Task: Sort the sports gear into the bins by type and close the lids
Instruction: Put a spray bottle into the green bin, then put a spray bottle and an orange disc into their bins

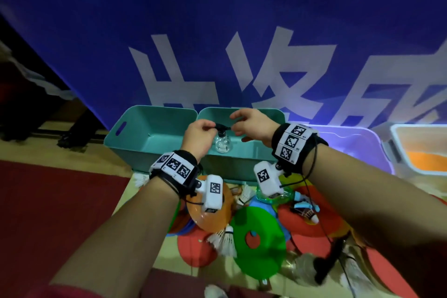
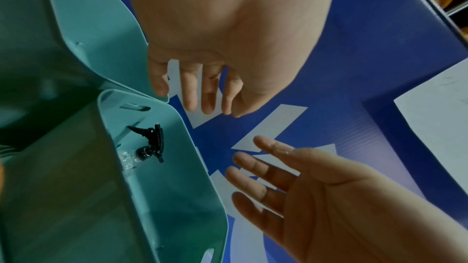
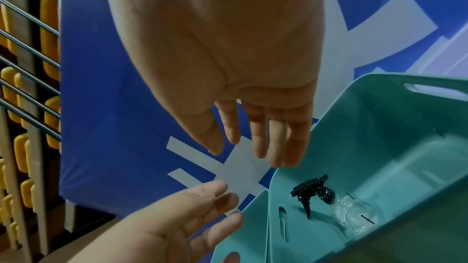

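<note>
Nearest, most gear is unsorted: white shuttlecocks, a green disc and an orange disc lie heaped on the floor. Beyond, both the left hand and right hand hover with fingers loose and spread, holding nothing. Below them, a clear spray bottle with black trigger lies in the right teal bin; the left teal bin shows nothing inside and no lids are on.

You're looking at a clear glossy plastic spray bottle lying in a smooth matt plastic teal bin.
</note>
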### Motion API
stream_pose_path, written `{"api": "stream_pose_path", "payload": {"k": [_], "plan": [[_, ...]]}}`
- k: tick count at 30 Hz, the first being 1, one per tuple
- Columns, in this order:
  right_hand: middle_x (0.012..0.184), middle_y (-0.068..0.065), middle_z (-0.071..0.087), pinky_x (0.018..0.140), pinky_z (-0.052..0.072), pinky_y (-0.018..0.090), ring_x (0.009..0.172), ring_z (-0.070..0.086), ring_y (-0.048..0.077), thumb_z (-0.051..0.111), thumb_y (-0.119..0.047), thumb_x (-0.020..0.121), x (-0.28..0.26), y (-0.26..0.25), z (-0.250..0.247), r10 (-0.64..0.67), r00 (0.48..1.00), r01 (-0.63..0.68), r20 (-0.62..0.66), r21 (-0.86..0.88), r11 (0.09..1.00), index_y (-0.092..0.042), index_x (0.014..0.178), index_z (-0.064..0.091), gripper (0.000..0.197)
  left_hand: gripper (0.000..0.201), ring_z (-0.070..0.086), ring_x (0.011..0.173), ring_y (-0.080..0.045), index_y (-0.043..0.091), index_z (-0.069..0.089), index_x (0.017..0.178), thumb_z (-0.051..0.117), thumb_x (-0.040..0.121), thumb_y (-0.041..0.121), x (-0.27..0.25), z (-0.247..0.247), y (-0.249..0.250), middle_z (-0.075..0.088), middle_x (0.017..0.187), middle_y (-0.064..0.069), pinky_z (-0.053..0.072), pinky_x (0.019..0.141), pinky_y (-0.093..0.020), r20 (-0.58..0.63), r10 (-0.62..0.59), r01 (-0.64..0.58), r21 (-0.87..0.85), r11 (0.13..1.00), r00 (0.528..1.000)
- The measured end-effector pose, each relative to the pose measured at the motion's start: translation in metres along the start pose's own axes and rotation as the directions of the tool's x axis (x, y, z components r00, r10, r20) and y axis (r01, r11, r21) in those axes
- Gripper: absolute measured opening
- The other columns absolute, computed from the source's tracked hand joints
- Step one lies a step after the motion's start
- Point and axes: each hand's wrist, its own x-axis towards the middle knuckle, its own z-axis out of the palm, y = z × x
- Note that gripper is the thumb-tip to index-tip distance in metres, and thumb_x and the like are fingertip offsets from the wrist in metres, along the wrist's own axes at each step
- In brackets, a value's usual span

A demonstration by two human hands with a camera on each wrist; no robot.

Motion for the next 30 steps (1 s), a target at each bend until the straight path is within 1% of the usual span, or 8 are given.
{"api": "stream_pose_path", "payload": {"k": [7,12,15,20,22,26,29,30], "plan": [[0.112,0.015,0.063,0.08,0.056,0.039,0.092,0.062,0.023,0.061,-0.01,0.09,-0.073,-0.003,-0.011,-0.048,0.996,0.05,-0.077,0.021,0.999,-0.015,0.127,0.054,0.039,0.019,0.059,0.089,-0.015,0.011,0.068,0.107,0.061,0.09,0.009,-0.064,-0.003,0.026,0.065,0.099,-0.001,0.041,0.079,-0.022,0.012,0.066,-0.066,-0.045,0.997,0.998],[0.102,0.014,0.062,0.066,0.053,0.033,0.081,0.063,0.021,0.056,-0.005,0.09,-0.133,0.012,-0.016,-0.03,0.968,0.062,-0.249,0.122,0.991,-0.014,0.12,0.057,0.031,0.02,0.058,0.089,-0.015,0.007,0.067,0.11,0.059,0.091,0.007,-0.11,0.011,0.045,0.064,0.101,-0.004,0.041,0.077,-0.022,0.117,0.149,-0.142,-0.068,0.988,0.982],[0.098,0.012,0.061,0.064,0.05,0.032,0.077,0.063,0.022,0.056,-0.004,0.091,-0.17,0.03,-0.02,0.026,0.95,0.035,-0.31,0.191,0.981,-0.011,0.119,0.057,0.029,0.018,0.058,0.093,-0.013,0.009,0.068,0.106,0.06,0.091,0.007,-0.137,0.028,0.051,0.065,0.102,-0.003,0.041,0.08,-0.021,0.151,0.179,-0.165,-0.101,0.981,0.972],[0.098,0.012,0.062,0.063,0.049,0.031,0.076,0.063,0.024,0.055,-0.003,0.091,-0.235,0.058,-0.043,0.093,0.92,-0.001,-0.38,0.236,0.972,-0.009,0.118,0.059,0.028,0.018,0.057,0.088,-0.011,0.007,0.069,0.105,0.058,0.09,0.004,-0.185,0.07,0.072,0.065,0.098,-0.001,0.041,0.064,-0.004,0.235,0.236,-0.203,-0.155,0.967,0.943],[0.097,0.013,0.063,0.067,0.051,0.034,0.076,0.065,0.023,0.056,-0.004,0.09,-0.262,0.067,-0.061,0.116,0.904,-0.009,-0.411,0.253,0.968,-0.009,0.118,0.059,0.029,0.018,0.057,0.087,-0.014,0.005,0.068,0.104,0.057,0.09,0.003,-0.204,0.091,0.087,0.065,0.097,-0.004,0.042,0.063,-0.006,0.28,0.264,-0.229,-0.15,0.962,0.923],[0.099,0.013,0.063,0.062,0.05,0.03,0.075,0.065,0.022,0.056,-0.005,0.091,-0.313,0.088,-0.108,0.131,0.867,0.022,-0.48,0.299,0.954,-0.011,0.12,0.058,0.03,0.019,0.054,0.085,-0.017,0.006,0.066,0.106,0.055,0.091,0.002,-0.238,0.144,0.121,0.062,0.097,-0.005,0.043,0.065,-0.021,0.38,0.294,-0.26,-0.14,0.956,0.877],[0.104,0.015,0.062,0.058,0.05,0.028,0.071,0.065,0.022,0.056,-0.003,0.091,-0.337,0.108,-0.139,0.119,0.867,0.063,-0.483,0.343,0.937,-0.01,0.121,0.056,0.031,0.021,0.057,0.092,-0.017,0.006,0.065,0.107,0.057,0.089,0.001,-0.264,0.187,0.135,0.063,0.101,-0.005,0.044,0.082,-0.024,0.461,0.313,-0.308,-0.088,0.947,0.831],[0.105,0.016,0.062,0.056,0.049,0.027,0.069,0.064,0.021,0.056,-0.002,0.091,-0.341,0.114,-0.145,0.133,0.875,0.055,-0.466,0.368,0.928,-0.009,0.122,0.056,0.032,0.021,0.057,0.093,-0.016,0.006,0.065,0.108,0.059,0.088,0.0,-0.273,0.199,0.134,0.063,0.101,-0.005,0.045,0.084,-0.023,0.486,0.298,-0.306,-0.066,0.95,0.822]]}}
